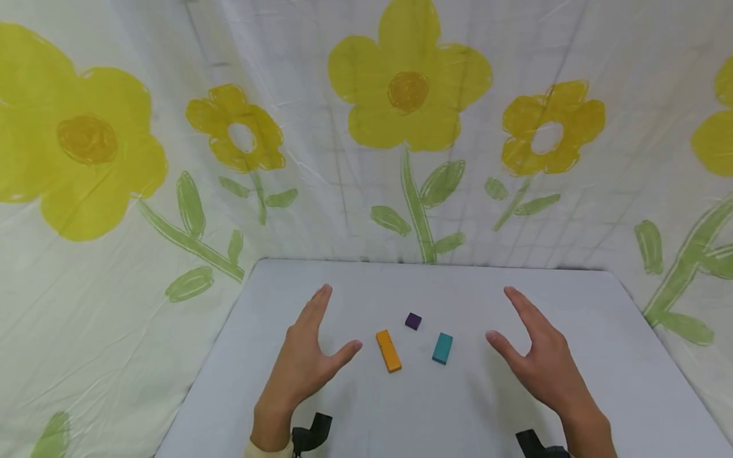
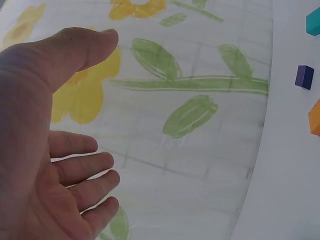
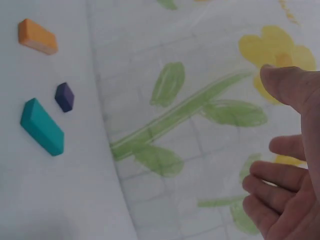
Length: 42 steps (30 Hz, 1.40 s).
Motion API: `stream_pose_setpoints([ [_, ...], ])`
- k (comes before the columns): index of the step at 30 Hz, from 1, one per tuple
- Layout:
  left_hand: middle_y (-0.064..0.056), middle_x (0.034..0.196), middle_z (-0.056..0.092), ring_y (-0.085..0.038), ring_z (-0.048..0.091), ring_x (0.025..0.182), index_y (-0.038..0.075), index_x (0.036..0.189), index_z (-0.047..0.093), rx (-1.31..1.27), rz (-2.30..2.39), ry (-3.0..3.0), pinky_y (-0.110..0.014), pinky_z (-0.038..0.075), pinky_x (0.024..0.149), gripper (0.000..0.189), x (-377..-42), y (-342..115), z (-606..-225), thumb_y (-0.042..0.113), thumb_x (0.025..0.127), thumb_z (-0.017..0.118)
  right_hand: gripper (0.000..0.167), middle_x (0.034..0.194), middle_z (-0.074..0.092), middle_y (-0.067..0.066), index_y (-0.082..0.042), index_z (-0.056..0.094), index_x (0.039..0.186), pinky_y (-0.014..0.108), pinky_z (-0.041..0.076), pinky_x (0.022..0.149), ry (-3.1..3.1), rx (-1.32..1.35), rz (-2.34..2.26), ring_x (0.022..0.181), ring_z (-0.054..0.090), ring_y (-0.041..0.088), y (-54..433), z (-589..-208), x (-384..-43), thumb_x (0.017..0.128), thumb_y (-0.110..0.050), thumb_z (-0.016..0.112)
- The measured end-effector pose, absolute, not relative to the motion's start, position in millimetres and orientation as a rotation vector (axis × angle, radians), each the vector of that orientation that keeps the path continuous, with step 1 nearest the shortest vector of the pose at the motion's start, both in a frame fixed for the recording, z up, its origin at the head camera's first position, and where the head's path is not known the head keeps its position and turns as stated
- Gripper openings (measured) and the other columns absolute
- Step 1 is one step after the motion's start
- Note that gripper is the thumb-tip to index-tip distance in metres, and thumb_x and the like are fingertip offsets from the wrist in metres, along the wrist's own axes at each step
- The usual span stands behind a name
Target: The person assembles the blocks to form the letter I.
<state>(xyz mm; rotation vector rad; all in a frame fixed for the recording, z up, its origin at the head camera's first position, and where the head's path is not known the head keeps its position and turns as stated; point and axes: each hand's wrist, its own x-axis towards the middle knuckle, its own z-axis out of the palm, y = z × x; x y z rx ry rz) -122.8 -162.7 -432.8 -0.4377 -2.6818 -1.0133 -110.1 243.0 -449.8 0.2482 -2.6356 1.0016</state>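
Note:
Three small blocks lie apart on a white table (image 1: 395, 420). The orange block (image 1: 389, 351) is long and narrow, and my left hand (image 1: 309, 359) hovers to its left with thumb and fingers spread. A shorter teal block (image 1: 443, 348) lies to the right of it. Behind these two sits a small dark purple cube-like block (image 1: 413, 321). Off to the right of the teal block, my right hand (image 1: 544, 362) is held above the table, its thumb apart from straight fingers. Neither hand touches a block. Both wrist views show bare palms holding nothing.
A white curtain (image 1: 321, 210) with painted yellow flowers and green leaves hangs behind and beside the table. The table's far edge (image 1: 372, 261) meets it. Black wrist mounts (image 1: 312, 432) show at both wrists.

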Motion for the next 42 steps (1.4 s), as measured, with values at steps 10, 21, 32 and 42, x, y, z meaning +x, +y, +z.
stream_pose_setpoints([
  [10,-0.008,0.169,0.052,-0.031,0.055,0.153,0.013,0.168,0.045,-0.491,-1.105,-2.533,-0.054,0.052,0.118,0.100,-129,-162,-440,0.040,0.086,0.095,0.080,0.156,0.066,0.009,-0.023,0.055,0.163,0.019,0.048,0.115,-2.563,0.267,0.963,0.133,0.068,0.039,238,-450,-114,0.092,-0.036,0.091],
  [21,-0.004,0.160,0.062,-0.028,0.062,0.146,0.015,0.161,0.056,-0.498,-1.234,-2.495,-0.051,0.056,0.114,0.094,-130,-145,-468,0.034,0.081,0.100,0.068,0.143,0.075,0.001,-0.023,0.069,0.150,-0.002,0.033,0.102,-2.550,0.249,1.046,0.122,0.075,0.033,233,-481,-120,0.087,-0.034,0.095],
  [32,0.001,0.154,0.067,-0.023,0.065,0.143,0.021,0.154,0.065,-0.430,-1.392,-2.524,-0.050,0.057,0.114,0.085,-135,-127,-506,0.032,0.078,0.102,0.062,0.139,0.077,-0.002,-0.021,0.073,0.145,0.005,0.043,0.102,-2.583,0.249,1.175,0.123,0.076,0.028,223,-518,-126,0.089,-0.036,0.094],
  [42,-0.002,0.155,0.067,-0.031,0.064,0.145,0.020,0.154,0.065,-0.353,-1.444,-2.611,-0.055,0.054,0.117,0.083,-138,-118,-530,0.026,0.079,0.101,0.061,0.139,0.077,-0.003,-0.021,0.073,0.144,0.004,0.043,0.102,-2.595,0.229,1.272,0.125,0.076,0.028,220,-536,-132,0.088,-0.030,0.095],
])
